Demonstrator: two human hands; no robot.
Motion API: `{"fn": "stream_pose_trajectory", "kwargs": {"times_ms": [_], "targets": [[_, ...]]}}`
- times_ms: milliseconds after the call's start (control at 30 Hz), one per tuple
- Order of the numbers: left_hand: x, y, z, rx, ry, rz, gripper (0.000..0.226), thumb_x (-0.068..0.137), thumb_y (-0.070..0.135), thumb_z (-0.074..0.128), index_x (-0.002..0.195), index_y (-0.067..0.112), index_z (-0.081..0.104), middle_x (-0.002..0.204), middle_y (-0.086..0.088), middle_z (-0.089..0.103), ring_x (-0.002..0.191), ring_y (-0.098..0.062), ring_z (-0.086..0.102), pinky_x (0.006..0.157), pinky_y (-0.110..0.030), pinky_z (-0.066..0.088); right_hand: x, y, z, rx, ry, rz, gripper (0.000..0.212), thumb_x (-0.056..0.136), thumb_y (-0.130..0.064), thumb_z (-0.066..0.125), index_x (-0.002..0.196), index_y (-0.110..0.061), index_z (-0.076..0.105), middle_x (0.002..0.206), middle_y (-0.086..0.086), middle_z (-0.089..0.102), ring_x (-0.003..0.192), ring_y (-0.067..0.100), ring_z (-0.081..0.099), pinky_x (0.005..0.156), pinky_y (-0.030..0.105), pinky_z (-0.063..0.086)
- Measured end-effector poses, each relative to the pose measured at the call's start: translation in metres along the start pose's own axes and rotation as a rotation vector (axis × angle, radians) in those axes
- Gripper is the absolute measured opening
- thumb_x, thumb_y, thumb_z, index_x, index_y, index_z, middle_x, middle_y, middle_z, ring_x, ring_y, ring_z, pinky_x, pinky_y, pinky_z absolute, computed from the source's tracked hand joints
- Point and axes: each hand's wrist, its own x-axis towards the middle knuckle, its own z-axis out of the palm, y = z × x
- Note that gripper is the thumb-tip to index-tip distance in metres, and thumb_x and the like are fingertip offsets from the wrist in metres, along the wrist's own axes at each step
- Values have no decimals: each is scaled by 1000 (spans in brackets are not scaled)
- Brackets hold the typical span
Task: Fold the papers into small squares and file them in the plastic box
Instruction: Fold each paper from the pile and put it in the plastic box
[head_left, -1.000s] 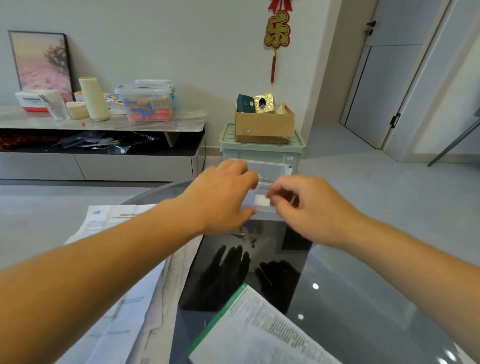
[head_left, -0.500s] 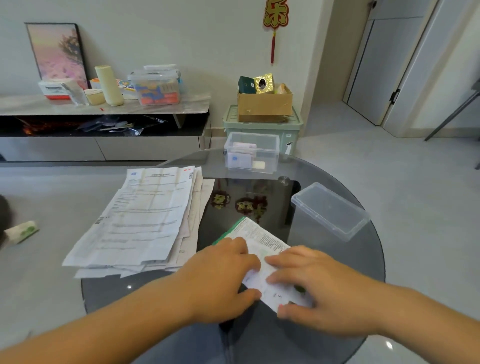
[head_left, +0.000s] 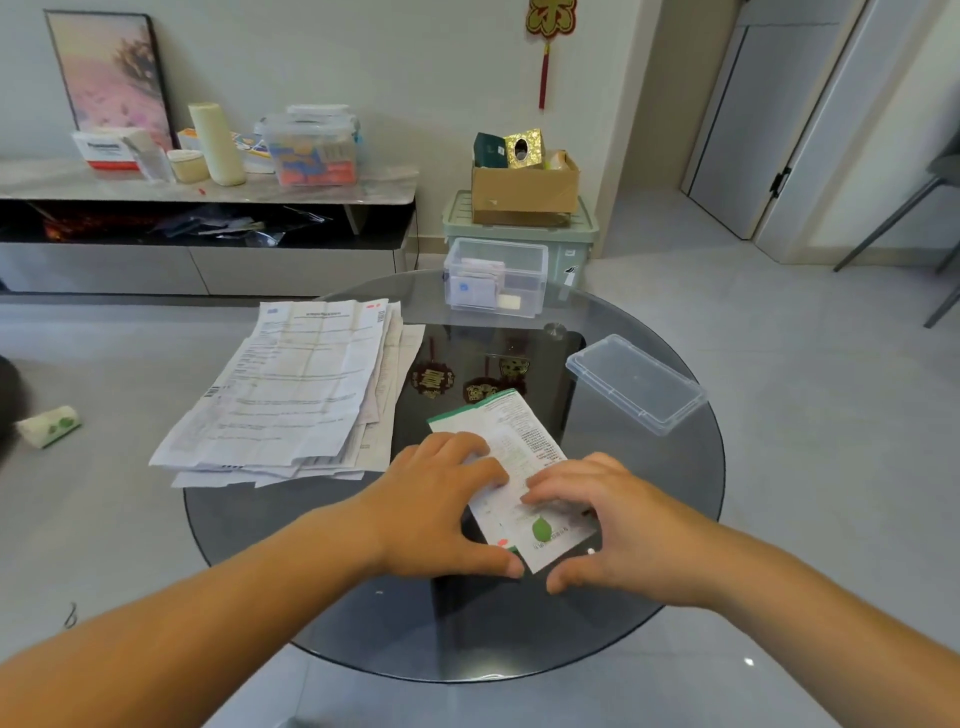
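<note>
A white printed paper with a green edge (head_left: 519, 431) lies on the round glass table (head_left: 260, 525) in front of me. My left hand (head_left: 436, 514) has curled fingers on the paper's left side and its thumb at the near corner. My right hand (head_left: 613, 530) covers the right side, thumb at the near edge; both pinch the sheet. The clear plastic box (head_left: 537, 270) stands open at the table's far edge with folded papers inside. A stack of unfolded papers (head_left: 296, 389) lies on the left.
The box's clear lid (head_left: 636, 382) lies upside down at the table's right. Beyond the table stand a green crate (head_left: 576, 244) with a cardboard box (head_left: 524, 192) on it, and a low sideboard (head_left: 208, 192). A paper roll (head_left: 49, 426) lies on the floor at left.
Both hands came back from the plastic box at the far edge to the green-edged paper. Since half a second ago their thumbs have spread to its near edge.
</note>
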Motion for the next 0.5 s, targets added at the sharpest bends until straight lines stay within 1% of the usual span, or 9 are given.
{"fn": "stream_pose_trajectory", "kwargs": {"times_ms": [67, 133, 233, 400, 500], "targets": [[4, -2, 3, -33, 23, -1, 83, 74, 82, 61, 142, 40, 39, 151, 11, 26, 138, -14, 22, 116, -37, 25, 4, 4, 1, -4, 4, -19, 72, 69, -53, 85, 134, -43, 55, 131, -36, 39, 125, -6, 29, 105, 26, 44], [7, -4, 4, -73, 32, -9, 77, 74, 79, 64, 138, 41, 42, 148, 11, 28, 136, -13, 23, 116, -37, 26, 9, 7, 1, 20, 6, -26, 72, 67, -54, 86, 131, -43, 58, 130, -34, 40, 127, -2, 30, 105, 31, 45], [10, -7, 5, -99, 42, -16, 72, 74, 78, 66, 133, 44, 45, 147, 12, 28, 135, -13, 22, 117, -39, 24, 18, 12, 2, 30, 7, -26, 68, 64, -57, 86, 126, -44, 61, 125, -31, 38, 127, 4, 33, 106, 36, 45], [10, -9, 5, -122, 67, -34, 66, 74, 75, 68, 130, 45, 49, 144, 13, 32, 135, -12, 22, 116, -39, 22, 24, 19, 6, 49, 23, -45, 56, 66, -59, 84, 117, -46, 67, 116, -32, 39, 123, 6, 37, 102, 37, 47], [13, -8, 3, -130, 87, -52, 63, 75, 73, 69, 127, 45, 50, 141, 14, 35, 133, -12, 23, 115, -38, 23, 25, 21, 9, 83, 51, -42, 61, 65, -58, 85, 121, -45, 64, 117, -32, 40, 118, 7, 42, 99, 36, 50]]}}
